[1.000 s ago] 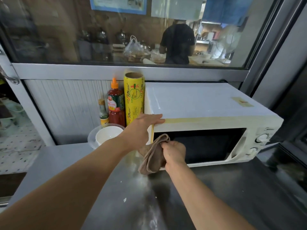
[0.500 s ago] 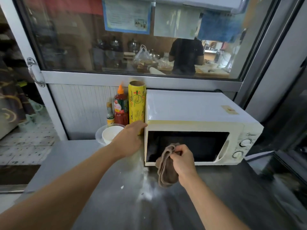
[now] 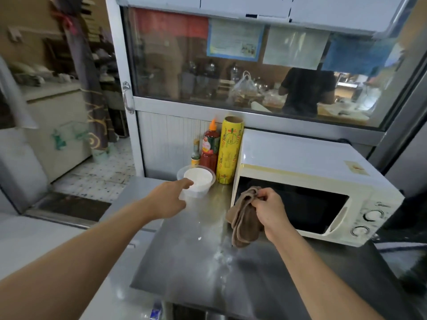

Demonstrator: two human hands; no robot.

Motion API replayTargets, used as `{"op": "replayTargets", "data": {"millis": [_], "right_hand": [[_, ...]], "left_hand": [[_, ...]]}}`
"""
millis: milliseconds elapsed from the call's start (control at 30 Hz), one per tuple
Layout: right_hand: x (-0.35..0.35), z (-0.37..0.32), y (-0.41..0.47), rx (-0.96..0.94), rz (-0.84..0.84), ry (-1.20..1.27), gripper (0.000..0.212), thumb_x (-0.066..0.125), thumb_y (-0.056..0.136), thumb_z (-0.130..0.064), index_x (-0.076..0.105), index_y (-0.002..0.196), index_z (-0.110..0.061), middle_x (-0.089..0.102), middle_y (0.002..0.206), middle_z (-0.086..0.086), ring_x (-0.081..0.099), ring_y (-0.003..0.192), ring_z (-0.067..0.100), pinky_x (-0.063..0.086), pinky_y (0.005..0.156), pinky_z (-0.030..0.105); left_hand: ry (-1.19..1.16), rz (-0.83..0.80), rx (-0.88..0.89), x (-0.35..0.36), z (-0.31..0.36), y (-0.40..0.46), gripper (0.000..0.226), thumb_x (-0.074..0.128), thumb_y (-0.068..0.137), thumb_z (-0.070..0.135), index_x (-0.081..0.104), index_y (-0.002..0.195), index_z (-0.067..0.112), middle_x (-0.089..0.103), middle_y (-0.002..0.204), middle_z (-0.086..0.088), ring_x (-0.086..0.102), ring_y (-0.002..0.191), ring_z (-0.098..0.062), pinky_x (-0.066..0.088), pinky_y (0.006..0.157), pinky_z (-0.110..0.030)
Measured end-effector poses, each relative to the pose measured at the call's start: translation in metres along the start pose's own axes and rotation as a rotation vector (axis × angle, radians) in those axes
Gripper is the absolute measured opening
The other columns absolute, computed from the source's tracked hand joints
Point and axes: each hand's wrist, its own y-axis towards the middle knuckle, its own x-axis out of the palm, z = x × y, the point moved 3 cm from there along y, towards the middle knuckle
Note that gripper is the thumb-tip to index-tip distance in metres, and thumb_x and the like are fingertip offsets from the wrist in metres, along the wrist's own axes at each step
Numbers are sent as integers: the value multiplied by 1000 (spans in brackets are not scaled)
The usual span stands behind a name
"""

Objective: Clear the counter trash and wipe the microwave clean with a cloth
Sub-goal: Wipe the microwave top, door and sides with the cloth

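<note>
Cloth [image 3: 245, 218], brown and crumpled, beside boxy cream microwave [image 3: 300, 167].

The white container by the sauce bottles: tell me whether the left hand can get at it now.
Probably yes. The left hand already has its fingertips at the white container rim, and nothing lies between them; the bottles stand behind it.

Even, soft indoor light, moderately bright. Diffuse glare streaks on the brushed steel counter [image 3: 208, 273]; reflections in the glass window panel [image 3: 231, 72] wash out what's behind it. Strong wide-angle bending at the edges, motion blur far left, dim right corner.
</note>
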Motion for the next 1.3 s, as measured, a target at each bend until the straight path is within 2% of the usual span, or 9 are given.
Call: {"op": "replayTargets", "data": {"millis": [133, 367, 500, 600, 767, 867, 1067, 1167, 1300], "right_hand": [[8, -15, 2, -50, -35, -3, 10, 56, 88, -3, 56, 87, -13, 62, 89, 9, 58, 78, 20, 43, 60, 28], [23, -41, 29, -101, -3, -33, 15, 57, 89, -4, 53, 79, -14, 60, 83, 10, 56, 73, 22, 41, 58, 28], [42, -56, 50, -95, 47, -44, 5, 55, 91, -6, 54, 87, -9, 62, 87, 13, 57, 75, 22, 42, 59, 29], [57, -69, 65, -88, 136, -33, 3, 57, 90, -7, 55, 93, -8, 62, 91, 12, 58, 82, 24, 44, 63, 29], [87, -89, 82, -84, 375, 18, 14, 58, 86, 0, 56, 89, -13, 60, 88, 5, 57, 81, 17, 41, 62, 24], [109, -96, 84, -49, 501, 29, 16, 60, 86, 1, 55, 91, -13, 60, 88, 2, 58, 84, 17, 44, 69, 25], [133, -103, 75, -19, 699, -109, 29, 71, 77, -1, 53, 88, -20, 60, 92, -5, 57, 85, 12, 46, 80, 29], [135, -102, 71, 11, 750, -161, 34, 74, 75, -2, 54, 94, -21, 56, 91, -13, 52, 81, 1, 42, 75, 21], [131, -109, 77, -27, 789, -160, 38, 66, 76, 3, 55, 104, -20, 53, 90, -17, 51, 80, -1, 40, 62, 15]], "left_hand": [[-29, -9, 3, -12, -3, 4, 60, 59, 84, 15, 36, 139, 25, 48, 139, 2, 48, 123, -19, 39, 103, -33], [-50, -12, 120, -29, -6, 50, 57, 55, 84, 12, 38, 137, 24, 49, 138, 1, 47, 124, -18, 38, 99, -29], [-48, -45, 222, -40, -17, 96, 53, 52, 86, 10, 40, 136, 24, 50, 136, -1, 47, 122, -20, 38, 95, -28], [-27, -67, 316, -51, -31, 140, 54, 51, 89, 10, 37, 140, 20, 45, 142, -3, 44, 127, -21, 34, 95, -24], [-34, -149, 516, -67, -64, 206, 55, 53, 90, 12, 36, 142, 19, 44, 144, -3, 43, 130, -22, 34, 101, -27], [-25, -213, 607, -72, -84, 232, 55, 54, 90, 15, 36, 142, 20, 42, 146, -1, 41, 131, -19, 32, 99, -21], [-2, -264, 725, -79, -113, 268, 53, 55, 89, 18, 39, 140, 23, 46, 142, 2, 45, 127, -18, 36, 99, -24], [-8, -273, 754, -76, -119, 279, 51, 54, 90, 19, 39, 138, 25, 48, 140, 2, 47, 125, -18, 38, 98, -25], [-20, -351, 773, -68, -115, 287, 53, 52, 90, 15, 37, 139, 25, 44, 143, 1, 42, 128, -16, 33, 95, -19]]}}
